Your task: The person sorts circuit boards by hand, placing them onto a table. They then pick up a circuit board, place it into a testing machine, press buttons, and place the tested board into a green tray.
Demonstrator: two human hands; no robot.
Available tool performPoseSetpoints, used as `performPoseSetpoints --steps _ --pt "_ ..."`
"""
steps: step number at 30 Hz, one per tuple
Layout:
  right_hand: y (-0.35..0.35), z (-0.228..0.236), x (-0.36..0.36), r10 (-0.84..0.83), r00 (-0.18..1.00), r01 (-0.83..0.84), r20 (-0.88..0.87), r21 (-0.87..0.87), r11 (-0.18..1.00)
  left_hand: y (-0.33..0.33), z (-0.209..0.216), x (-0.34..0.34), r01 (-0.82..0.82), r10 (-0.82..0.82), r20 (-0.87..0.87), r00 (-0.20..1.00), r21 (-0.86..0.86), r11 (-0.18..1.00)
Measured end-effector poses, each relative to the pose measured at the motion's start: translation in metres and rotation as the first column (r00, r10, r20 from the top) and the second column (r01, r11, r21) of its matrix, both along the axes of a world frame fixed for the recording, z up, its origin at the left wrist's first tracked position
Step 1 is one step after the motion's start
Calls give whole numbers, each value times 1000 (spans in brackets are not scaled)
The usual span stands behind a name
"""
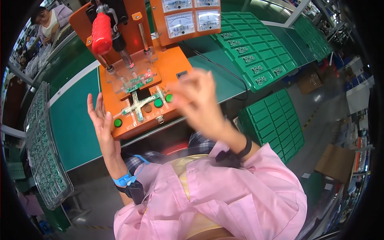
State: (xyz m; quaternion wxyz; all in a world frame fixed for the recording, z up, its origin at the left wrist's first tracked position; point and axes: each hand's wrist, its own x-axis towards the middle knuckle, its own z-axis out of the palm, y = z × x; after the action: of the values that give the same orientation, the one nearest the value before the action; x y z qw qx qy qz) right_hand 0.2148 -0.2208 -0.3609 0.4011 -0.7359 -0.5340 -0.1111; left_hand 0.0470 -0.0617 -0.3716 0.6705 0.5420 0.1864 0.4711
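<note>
An orange test fixture (180, 60) stands on the bench in front of me, with a red-handled toggle clamp (101, 35) at its back. A small green circuit board (139, 82) lies in it, partly under a clear plate (120, 79). My left hand (103, 124) is by the fixture's left front corner, its fingers stretched up and apart, holding nothing. My right hand (200, 104) hovers over the right front, close to a green button (169, 98). Motion smears its fingers, so whether they hold anything is unclear. Crossed tape strips (139, 105) lie between the buttons.
Analog meters (180, 25) sit on an orange panel behind. A green compartment tray (256, 48) with several small boards is at the back right; stacked green trays (276, 124) stand lower right. A clear tray (46, 156) of boards is at left. A black cable (220, 66) crosses the bench.
</note>
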Motion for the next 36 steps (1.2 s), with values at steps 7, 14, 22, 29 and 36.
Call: performPoseSetpoints --steps 7,14,22,29,36 --pt "31 -4 68 271 448 -179 -852 211 961 -2 -1 0 14 -14 -11 1000 -10 1000" --pt "11 16 -20 203 966 -196 162 -55 979 -2 2 0 40 -29 -129 991 85 996" --pt "1 -30 -58 177 757 40 629 -315 948 -2 0 -4 47 -39 -111 993 77 996" --pt "2 -30 -56 175 743 65 646 -330 942 -2 8 -4 51 -38 -165 986 78 996" --pt "14 29 12 125 985 -119 -119 54 991 31 118 58 -78 377 46 925 994 72"
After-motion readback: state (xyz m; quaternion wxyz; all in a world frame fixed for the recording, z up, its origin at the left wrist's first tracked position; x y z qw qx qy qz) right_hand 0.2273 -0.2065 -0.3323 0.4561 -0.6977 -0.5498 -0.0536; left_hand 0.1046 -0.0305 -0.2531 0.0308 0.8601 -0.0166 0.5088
